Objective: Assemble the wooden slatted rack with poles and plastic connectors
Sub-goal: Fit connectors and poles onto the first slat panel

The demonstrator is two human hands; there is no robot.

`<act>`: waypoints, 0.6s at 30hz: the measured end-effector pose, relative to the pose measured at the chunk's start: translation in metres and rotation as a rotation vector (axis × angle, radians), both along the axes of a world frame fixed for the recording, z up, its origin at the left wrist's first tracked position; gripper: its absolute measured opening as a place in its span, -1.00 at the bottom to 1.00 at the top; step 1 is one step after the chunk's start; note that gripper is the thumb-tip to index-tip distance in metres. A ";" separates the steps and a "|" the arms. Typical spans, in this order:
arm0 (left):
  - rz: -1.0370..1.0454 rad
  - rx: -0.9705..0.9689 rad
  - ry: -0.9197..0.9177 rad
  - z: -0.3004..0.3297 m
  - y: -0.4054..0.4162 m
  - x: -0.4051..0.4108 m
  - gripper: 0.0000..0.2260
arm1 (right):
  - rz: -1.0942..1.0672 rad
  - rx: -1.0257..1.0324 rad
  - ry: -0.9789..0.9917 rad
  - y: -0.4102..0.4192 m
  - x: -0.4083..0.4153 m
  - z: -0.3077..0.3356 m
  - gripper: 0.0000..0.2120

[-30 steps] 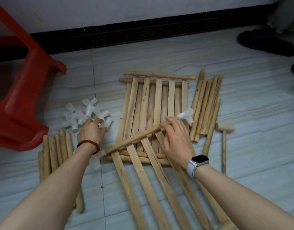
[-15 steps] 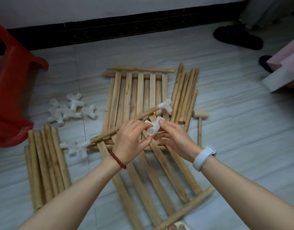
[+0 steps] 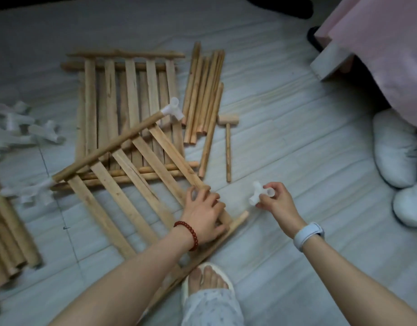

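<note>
Right hand (image 3: 277, 203) pinches connector (image 3: 259, 193); left hand (image 3: 204, 214) grips rack pole (image 3: 235, 223).

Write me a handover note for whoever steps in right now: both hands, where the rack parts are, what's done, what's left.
Left hand: grips the near end of the tilted slatted panel, steadying it on the floor.
Right hand: pinches a loose white connector just off the bare near pole end.
Done: the panel's far pole carries a fitted connector on the right end and another on the left end.
A second panel lies flat underneath.
Spares: connector pile far left, thin poles to the right, thick poles at left, wooden mallet.
Left: fit the held connector on the near pole end, then the remaining corners and poles.
</note>
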State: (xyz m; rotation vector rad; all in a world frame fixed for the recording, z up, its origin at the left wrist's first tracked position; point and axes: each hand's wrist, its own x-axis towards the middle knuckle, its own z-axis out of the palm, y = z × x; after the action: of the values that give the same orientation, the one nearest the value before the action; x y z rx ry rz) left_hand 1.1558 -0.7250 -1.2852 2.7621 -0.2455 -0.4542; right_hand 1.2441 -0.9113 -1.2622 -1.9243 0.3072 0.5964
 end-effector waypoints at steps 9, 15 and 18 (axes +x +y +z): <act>-0.043 0.000 0.106 -0.006 -0.018 0.004 -0.52 | 0.203 -0.168 -0.007 -0.003 -0.012 -0.015 -0.80; -0.011 -0.045 0.148 -0.009 -0.020 0.006 -0.50 | 0.375 -0.301 -0.039 -0.007 -0.012 -0.014 -0.66; 0.003 -0.063 0.148 -0.010 -0.021 0.007 -0.49 | 0.398 -0.355 -0.029 -0.006 -0.017 -0.013 -0.65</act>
State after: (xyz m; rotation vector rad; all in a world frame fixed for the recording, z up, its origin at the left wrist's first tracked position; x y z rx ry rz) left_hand 1.1623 -0.7456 -1.2953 2.6518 -0.2152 -0.6359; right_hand 1.2269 -0.9172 -1.2749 -2.3585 0.0045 0.8143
